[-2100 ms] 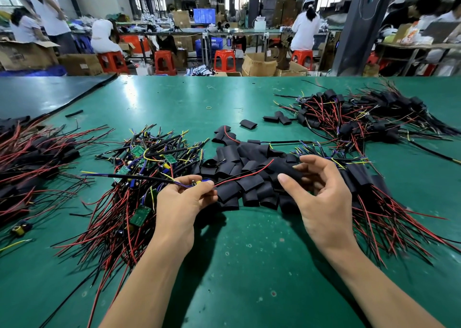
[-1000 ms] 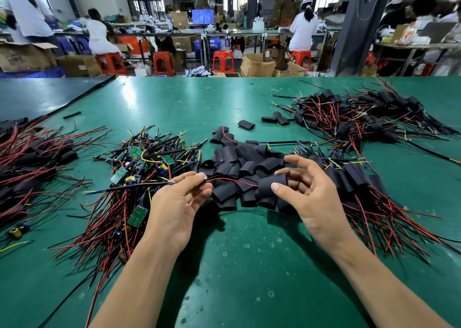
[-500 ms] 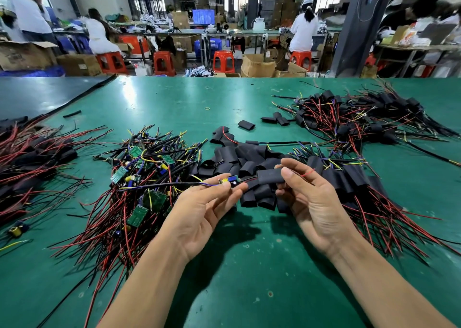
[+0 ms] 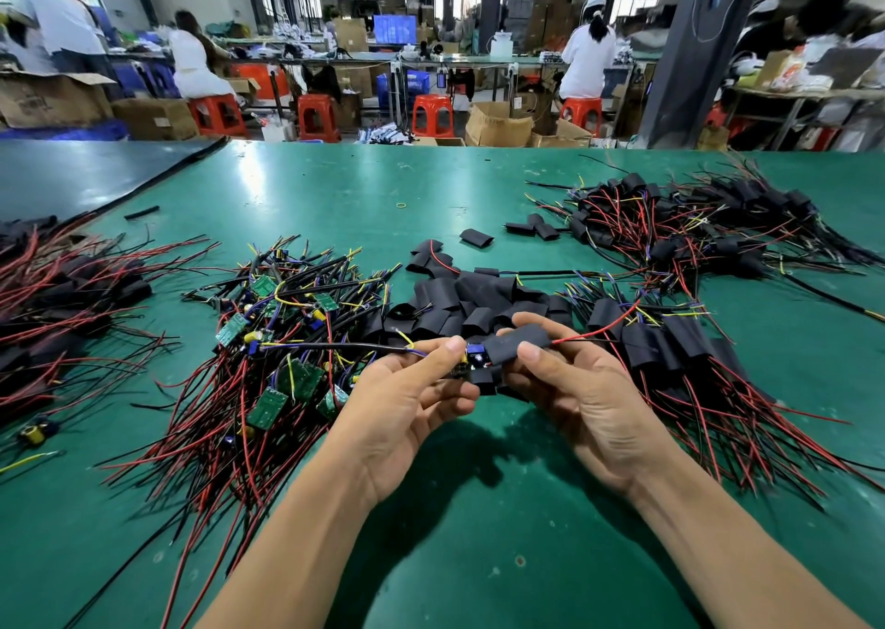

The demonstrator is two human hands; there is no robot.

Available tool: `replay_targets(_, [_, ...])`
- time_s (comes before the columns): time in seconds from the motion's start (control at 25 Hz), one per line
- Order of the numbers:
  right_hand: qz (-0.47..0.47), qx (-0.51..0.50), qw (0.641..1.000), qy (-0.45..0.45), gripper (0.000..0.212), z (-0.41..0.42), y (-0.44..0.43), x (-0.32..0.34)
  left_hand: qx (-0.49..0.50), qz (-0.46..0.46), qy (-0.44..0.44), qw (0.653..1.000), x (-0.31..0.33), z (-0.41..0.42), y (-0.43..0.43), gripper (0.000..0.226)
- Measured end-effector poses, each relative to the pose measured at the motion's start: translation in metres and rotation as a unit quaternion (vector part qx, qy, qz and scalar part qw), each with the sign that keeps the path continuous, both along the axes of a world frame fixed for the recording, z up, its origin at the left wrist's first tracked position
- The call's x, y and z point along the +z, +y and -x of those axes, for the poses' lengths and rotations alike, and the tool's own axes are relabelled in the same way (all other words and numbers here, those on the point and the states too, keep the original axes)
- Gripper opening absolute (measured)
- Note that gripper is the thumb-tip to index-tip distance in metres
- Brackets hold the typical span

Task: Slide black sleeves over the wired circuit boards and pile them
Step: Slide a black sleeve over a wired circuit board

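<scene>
Open cardboard boxes (image 4: 498, 128) stand on the floor beyond the green surface (image 4: 479, 556), among red stools (image 4: 432, 113); what they hold cannot be made out. On the surface, a tangle of bare boards (image 4: 287, 370) with red and black wires lies left of centre. A heap of loose sleeves (image 4: 479, 300) lies just behind the hands. Sleeved boards lie in three lots: a near pile (image 4: 685, 341) on the right, a far pile (image 4: 694, 226) behind it, and a left pile (image 4: 67, 303) at the edge. The left hand (image 4: 407, 403) pinches one board (image 4: 471, 356) between thumb and fingers at its wired end, and its black lead runs off left over the tangle. The right hand (image 4: 579, 398) grips a sleeve (image 4: 522, 341) with curled fingers and thumb. The board's other end sits in the sleeve's mouth, with a blue part showing between the hands. A red wire (image 4: 598, 329) comes out of the sleeve's far end.
</scene>
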State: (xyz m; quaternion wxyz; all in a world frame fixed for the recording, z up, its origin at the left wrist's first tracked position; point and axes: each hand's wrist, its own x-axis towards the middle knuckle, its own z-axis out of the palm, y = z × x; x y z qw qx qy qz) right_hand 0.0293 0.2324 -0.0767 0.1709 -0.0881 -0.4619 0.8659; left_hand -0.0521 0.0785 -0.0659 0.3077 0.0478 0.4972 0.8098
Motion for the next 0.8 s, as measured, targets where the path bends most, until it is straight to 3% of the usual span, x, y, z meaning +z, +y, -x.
replay_targets(0.32, [-0.055,-0.053,0.997,-0.017,0.047,0.0015,-0.0056,-0.0026,-0.020,-0.042,-0.044,0.998,0.0014,0.0021,-0.0038,0.030])
replay_targets(0.64, [-0.007,-0.048,0.999,-0.011,0.008,0.0026,-0.0098,-0.0021,-0.023,-0.043,-0.036,0.998,-0.0010,0.0010,-0.0027,0.036])
replay_targets(0.8, [-0.012,-0.058,0.998,-0.015,0.009,0.0029,-0.0103,-0.0020,-0.023,-0.037,-0.028,0.999,-0.0005,0.0003,-0.0025,0.033])
